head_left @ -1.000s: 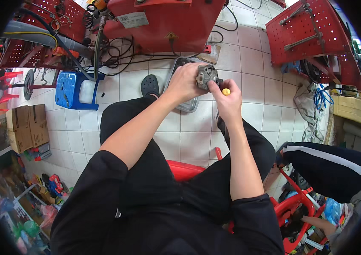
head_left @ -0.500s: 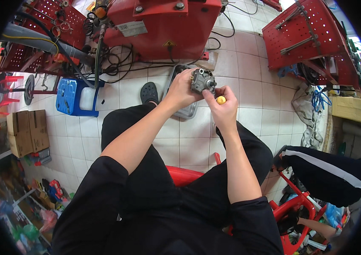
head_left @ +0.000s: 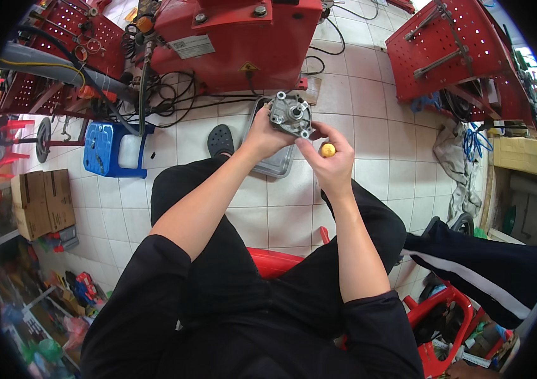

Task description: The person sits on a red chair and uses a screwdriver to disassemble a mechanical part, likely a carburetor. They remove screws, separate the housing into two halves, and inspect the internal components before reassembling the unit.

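Observation:
My left hand (head_left: 266,134) is closed around the side of a grey cast-metal housing (head_left: 286,120), held up in front of me. Its face with a dark central shaft and bolt lugs points up toward me. At the housing's lower right corner, the fingertips and thumb of my right hand (head_left: 335,165) touch or nearly touch a lug. That hand is curled round a tool with a rounded yellow end (head_left: 328,150); the rest of it is hidden by the palm. Below the housing, a grey tray (head_left: 276,169) lies on the floor, partly covered by my left hand.
A big red machine (head_left: 237,57) stands ahead, with black cables (head_left: 176,95) on the floor beside it. A blue stool (head_left: 101,150) is at left, red perforated panels (head_left: 433,57) at right. Another person's dark trouser leg (head_left: 470,265) reaches in near a red plastic stool (head_left: 451,316).
The housing has turned to bring its shaft face upward and shifted slightly left. My right thumb has moved from near the shaft to the lower corner. The other person's leg has shifted.

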Motion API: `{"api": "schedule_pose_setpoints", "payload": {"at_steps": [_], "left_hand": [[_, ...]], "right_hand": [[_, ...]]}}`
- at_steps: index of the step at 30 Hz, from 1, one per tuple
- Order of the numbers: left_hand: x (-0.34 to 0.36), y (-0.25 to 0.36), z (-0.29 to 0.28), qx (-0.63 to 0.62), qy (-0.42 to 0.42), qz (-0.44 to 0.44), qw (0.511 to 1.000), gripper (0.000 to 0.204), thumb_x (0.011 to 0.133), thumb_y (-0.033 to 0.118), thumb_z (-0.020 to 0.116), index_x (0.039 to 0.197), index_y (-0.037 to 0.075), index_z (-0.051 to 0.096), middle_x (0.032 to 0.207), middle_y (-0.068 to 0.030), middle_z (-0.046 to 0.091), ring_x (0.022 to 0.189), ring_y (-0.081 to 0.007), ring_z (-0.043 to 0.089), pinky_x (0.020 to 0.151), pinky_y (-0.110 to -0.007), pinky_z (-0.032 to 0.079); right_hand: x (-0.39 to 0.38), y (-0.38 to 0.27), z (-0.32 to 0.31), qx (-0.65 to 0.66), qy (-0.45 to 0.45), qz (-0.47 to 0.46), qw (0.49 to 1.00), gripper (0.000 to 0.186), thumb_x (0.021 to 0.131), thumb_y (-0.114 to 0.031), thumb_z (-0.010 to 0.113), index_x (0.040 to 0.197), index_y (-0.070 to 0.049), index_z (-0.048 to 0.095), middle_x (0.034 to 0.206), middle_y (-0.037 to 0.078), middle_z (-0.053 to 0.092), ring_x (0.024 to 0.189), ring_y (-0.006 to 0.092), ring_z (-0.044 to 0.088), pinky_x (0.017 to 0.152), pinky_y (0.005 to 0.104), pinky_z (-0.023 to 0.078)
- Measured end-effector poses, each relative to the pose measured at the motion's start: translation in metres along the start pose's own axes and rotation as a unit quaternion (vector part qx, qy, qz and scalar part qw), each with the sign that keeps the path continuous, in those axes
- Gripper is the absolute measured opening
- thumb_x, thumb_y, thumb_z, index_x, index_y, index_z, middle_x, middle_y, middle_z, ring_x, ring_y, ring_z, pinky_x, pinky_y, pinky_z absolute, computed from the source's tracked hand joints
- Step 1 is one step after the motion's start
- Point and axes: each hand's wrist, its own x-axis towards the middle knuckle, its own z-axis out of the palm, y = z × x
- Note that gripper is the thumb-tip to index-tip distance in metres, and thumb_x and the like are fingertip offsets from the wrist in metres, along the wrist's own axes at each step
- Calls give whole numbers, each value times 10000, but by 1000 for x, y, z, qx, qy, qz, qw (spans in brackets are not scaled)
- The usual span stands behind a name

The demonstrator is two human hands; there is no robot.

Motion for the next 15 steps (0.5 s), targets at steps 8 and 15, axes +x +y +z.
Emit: {"api": "schedule_pose_setpoints", "payload": {"at_steps": [8,15], "left_hand": [[-1,2,-5,3,-21,13,1000,445,583,37,805,974,50,593,932,-15,648,836,-100,598,764,-280,506],[-5,-36,-13,12,5,20,1000,419,635,51,786,1020,67,621,970,-35,662,857,-138,623,762,-306,524]], "right_hand": [[1,-5,-1,-17,-6,-4,1000,342,720,-150,751,991,28,642,798,116,643,740,200,603,696,300,478],[3,-4,-4,47,-52,119,990,297,792,-283,701,834,2,629,725,63,601,696,113,538,627,291,452]]}}
